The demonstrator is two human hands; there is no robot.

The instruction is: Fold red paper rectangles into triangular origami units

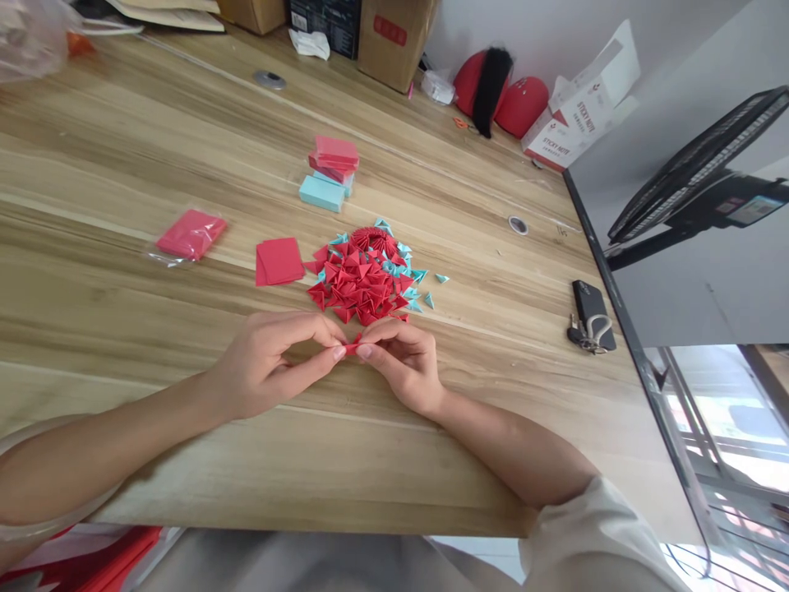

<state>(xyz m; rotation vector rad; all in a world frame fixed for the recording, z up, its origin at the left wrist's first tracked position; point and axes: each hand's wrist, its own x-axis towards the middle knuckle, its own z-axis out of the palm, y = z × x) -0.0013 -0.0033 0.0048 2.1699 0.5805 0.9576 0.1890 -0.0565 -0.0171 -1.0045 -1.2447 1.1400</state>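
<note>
Between my two hands is a small folded piece of red paper (352, 349). My left hand (262, 358) pinches its left end between thumb and forefinger, and my right hand (403, 358) pinches the right end; the fingertips hide most of it. Just beyond my fingers lies a heap of red folded paper triangles (361, 284), with light blue folded triangles (414, 296) around its right and back edges. At the back of the heap sits a ring of red folded pieces (373, 239). Flat red paper slips (279, 261) lie left of the heap.
A plastic-wrapped red paper pack (192, 234) lies at left. Behind the heap are red paper stacks (335, 154) and a light blue stack (321, 191). Right: a black phone-like object (592, 312) with keys (585, 333), and a black fan (696, 164). Cardboard boxes (394, 41) stand at the back.
</note>
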